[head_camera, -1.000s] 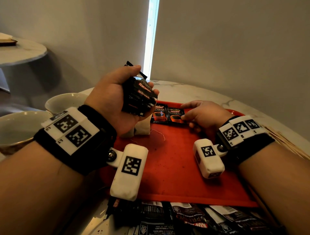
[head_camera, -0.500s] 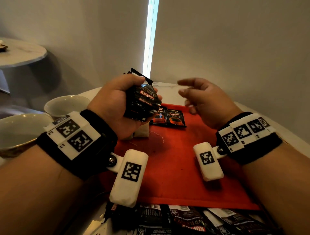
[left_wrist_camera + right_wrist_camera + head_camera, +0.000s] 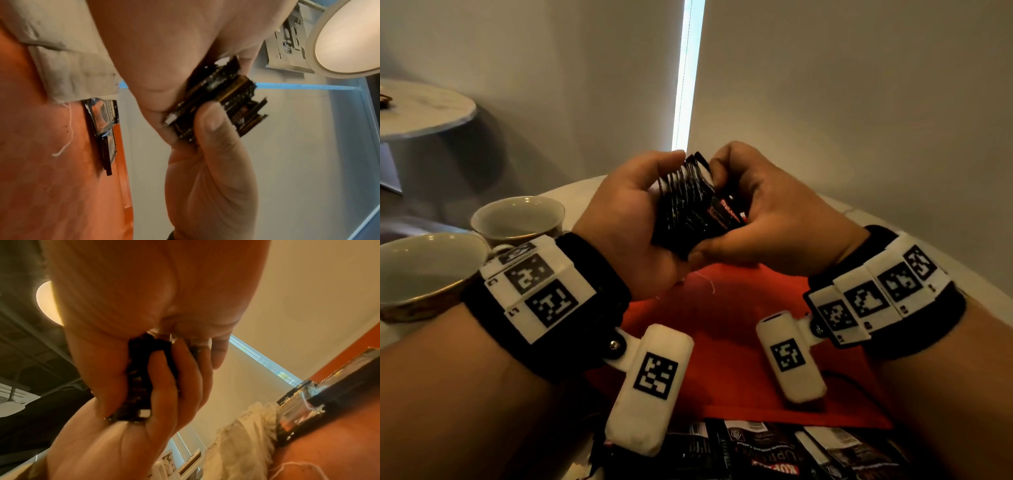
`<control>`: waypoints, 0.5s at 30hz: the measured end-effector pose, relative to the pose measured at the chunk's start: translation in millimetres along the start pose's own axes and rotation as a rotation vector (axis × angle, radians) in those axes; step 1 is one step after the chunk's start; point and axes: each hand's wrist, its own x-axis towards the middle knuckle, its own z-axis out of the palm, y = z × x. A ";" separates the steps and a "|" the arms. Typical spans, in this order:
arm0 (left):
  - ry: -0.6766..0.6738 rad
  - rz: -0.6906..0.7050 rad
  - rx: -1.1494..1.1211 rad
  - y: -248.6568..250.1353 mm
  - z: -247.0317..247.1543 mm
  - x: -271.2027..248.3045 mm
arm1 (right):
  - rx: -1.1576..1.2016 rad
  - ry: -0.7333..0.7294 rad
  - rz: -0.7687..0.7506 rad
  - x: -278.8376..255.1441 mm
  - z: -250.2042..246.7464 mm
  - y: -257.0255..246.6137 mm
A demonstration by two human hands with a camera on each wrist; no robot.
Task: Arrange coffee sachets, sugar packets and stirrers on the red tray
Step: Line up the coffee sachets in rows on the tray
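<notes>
My left hand [image 3: 633,226] and right hand [image 3: 767,219] grip a sachet stack [image 3: 688,212] above the red tray's [image 3: 722,342] twelve o'clock edge.

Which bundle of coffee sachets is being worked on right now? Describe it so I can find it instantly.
Start at the red tray in the middle of the table, then look above its far half. There the left hand and right hand meet around a fanned stack of black sachets. Unlike the loose sachets lying flat at the tray's near edge, it is held in the air.
</notes>
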 end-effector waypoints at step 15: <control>0.021 -0.041 0.160 2.1 -6.1 4.7 | 0.033 0.084 -0.052 0.5 2.2 3.5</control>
